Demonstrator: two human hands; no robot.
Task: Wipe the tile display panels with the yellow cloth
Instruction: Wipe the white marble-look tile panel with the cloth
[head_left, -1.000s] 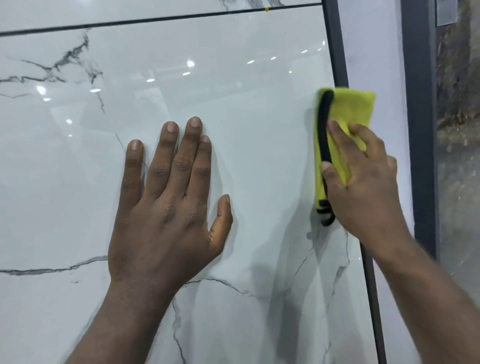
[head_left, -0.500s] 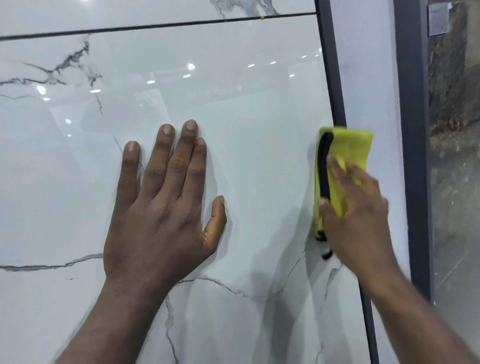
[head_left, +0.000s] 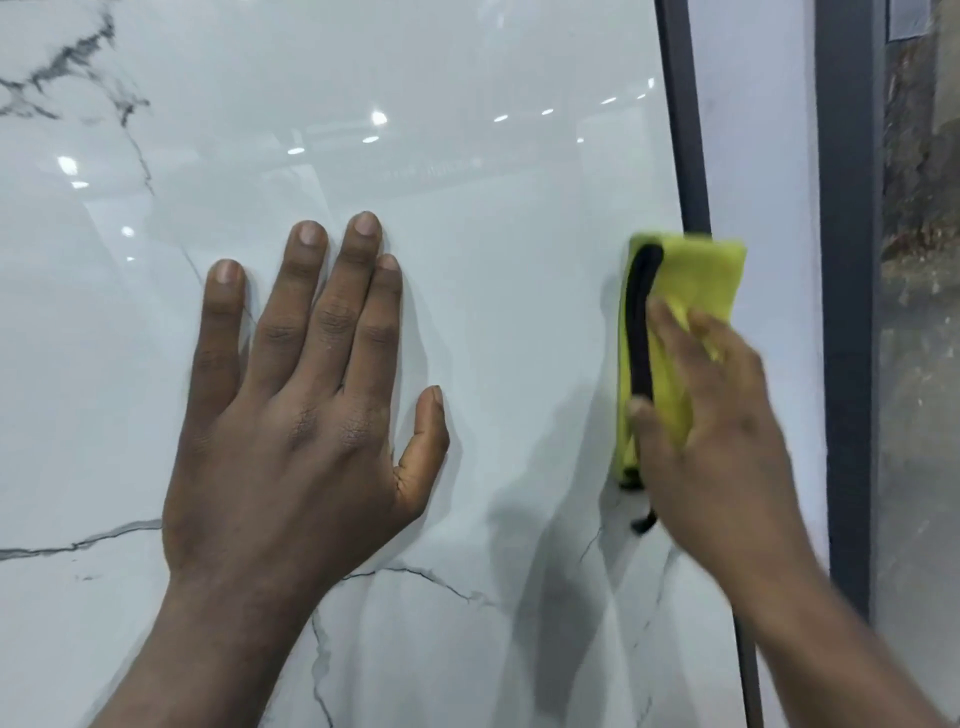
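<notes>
Glossy marble panel (head_left: 493, 312): left hand (head_left: 301, 426) flat, fingers spread; right hand (head_left: 711, 447) presses one yellow cloth (head_left: 691, 280).

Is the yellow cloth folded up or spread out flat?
Folded. The yellow cloth is a thick narrow pad under the right hand, with its black edging running along one side.

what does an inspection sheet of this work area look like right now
surface: glossy white marble-look tile panel, grey veins, ceiling lights reflected
job's things: folded yellow cloth with black trim, pressed over the panel's dark right edge strip
clutter: nothing seen
hands: left hand flat on the panel, fingers spread; right hand on the cloth, blurred
cables: nothing seen
surroundings: white strip, grey frame post, a darker panel at far right
</notes>
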